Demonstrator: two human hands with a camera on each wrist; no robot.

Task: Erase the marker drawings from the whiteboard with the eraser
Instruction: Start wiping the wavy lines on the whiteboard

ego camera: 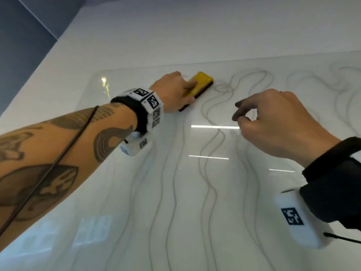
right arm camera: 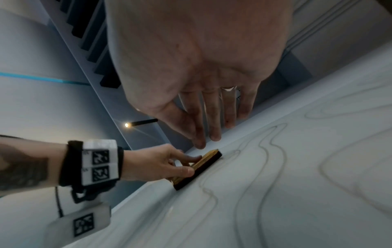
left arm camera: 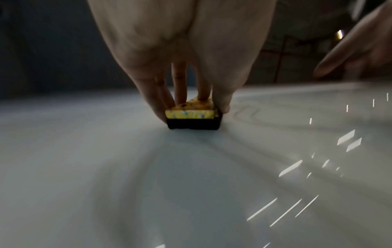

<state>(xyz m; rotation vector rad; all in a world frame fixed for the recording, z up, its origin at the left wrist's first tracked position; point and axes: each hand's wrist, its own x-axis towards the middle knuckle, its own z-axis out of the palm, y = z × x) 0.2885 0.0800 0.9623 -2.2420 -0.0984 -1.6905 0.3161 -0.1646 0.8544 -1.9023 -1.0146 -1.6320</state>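
Glossy whiteboard (ego camera: 195, 192) lying flat on a white table (ego camera: 58, 85), dark blue-grey wall (ego camera: 23, 45) beyond the far left corner. Ceiling lights glare off the board in short bright bars.

Left side: tattooed forearm, a thin black cable running along it, wrist band (ego camera: 148, 102) of white blocks printed with black-and-white square codes. Left hand (ego camera: 173, 90) reaches to the board's far edge and grips the eraser (ego camera: 199, 85). Eraser has a yellow top and a black felt underside; the felt sits flat on the board. From the left wrist view, thumb and little finger clamp its two long sides, the other fingers (left arm camera: 180, 83) press down on the yellow top.

Centre and right: wavy grey marker lines (ego camera: 211, 173) run from the near edge toward the far edge (faint, some smudged). The strip of board left of the eraser looks free of lines. Looping lines start just right of the eraser.

Right side: right hand (ego camera: 273, 122) held above the board, near the eraser but apart from it. Fingers loosely bent, holding nothing; fingertips look dark-stained. Black sleeve (ego camera: 332, 182) and a white coded block at that wrist.
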